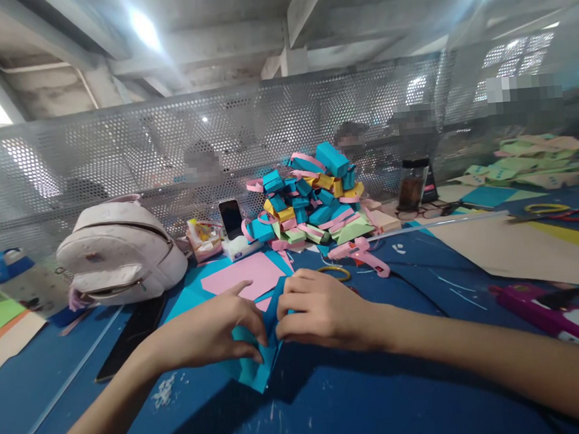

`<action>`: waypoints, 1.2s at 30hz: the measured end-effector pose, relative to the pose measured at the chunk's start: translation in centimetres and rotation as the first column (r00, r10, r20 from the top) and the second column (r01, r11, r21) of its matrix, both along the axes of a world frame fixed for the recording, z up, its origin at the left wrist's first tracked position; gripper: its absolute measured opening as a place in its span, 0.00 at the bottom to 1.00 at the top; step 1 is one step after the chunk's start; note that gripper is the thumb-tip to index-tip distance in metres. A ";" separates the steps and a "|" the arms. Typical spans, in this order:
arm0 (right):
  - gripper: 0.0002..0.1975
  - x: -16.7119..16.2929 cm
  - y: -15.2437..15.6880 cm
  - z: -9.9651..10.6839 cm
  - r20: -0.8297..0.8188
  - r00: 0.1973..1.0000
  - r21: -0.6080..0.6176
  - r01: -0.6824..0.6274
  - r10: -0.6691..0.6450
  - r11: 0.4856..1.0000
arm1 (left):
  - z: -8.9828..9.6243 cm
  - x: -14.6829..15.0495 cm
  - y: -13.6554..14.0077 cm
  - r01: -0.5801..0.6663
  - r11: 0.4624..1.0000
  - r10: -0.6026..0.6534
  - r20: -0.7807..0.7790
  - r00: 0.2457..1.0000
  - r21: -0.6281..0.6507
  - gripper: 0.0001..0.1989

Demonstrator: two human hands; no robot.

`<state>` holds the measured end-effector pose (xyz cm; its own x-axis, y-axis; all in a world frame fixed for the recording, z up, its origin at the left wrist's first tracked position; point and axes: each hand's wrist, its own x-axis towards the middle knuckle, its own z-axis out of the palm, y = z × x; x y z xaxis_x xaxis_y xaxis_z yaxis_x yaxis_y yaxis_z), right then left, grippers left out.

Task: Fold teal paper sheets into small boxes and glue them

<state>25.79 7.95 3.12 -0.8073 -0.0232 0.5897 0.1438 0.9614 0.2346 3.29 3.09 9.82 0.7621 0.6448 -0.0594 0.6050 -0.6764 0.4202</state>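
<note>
A folded piece of blue paper (256, 375) is held up off the table between my two hands. From its left side, my left hand (222, 326) has its fingers and thumb curled on the paper, the index finger sticking out. My right hand (322, 311) grips the paper's right edge with bent fingers, and its thumb is hidden. Just beyond the hands lie pink sheets (241, 276) on top of blue sheets (188, 295). A pink glue gun (363, 255) and yellow-handled scissors (336, 272), partly covered by my right hand, are close behind.
A heap of folded coloured paper boxes (313, 198) rises at the back. To the left are a white backpack (122, 250), a bottle (29, 284) and a black flat object (131, 340). On the right lie beige paper (502, 247), red-and-yellow scissors (577, 214) and a purple-and-white object (542, 314).
</note>
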 end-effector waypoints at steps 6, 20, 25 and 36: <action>0.11 -0.1 -0.2 -0.1 -0.014 1.000 0.004 0.005 -0.005 1.000 | -0.1 0.5 -0.1 0.016 1.000 -0.015 -0.048 0.999 0.013 0.04; 0.08 0.2 -0.1 0.5 -0.003 0.999 -0.092 -0.046 0.046 0.995 | -0.1 0.8 -0.4 -0.048 0.993 0.058 -0.088 0.994 0.109 0.07; 0.07 0.4 0.6 0.6 -0.077 0.996 -0.207 -0.058 0.043 0.977 | 0.9 -0.2 -0.2 -0.133 0.975 0.120 0.080 0.990 0.181 0.12; 0.06 0.7 1.9 0.8 -0.091 0.992 -0.339 -0.112 0.086 0.934 | 0.5 -1.8 0.2 -0.038 0.962 0.062 -0.082 0.995 0.271 0.43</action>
<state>26.49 9.89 3.91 -0.7652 0.1136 0.6336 0.0481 0.9916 -0.1197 1.45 3.27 10.31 0.7280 0.6833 0.0552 0.6676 -0.7250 0.1696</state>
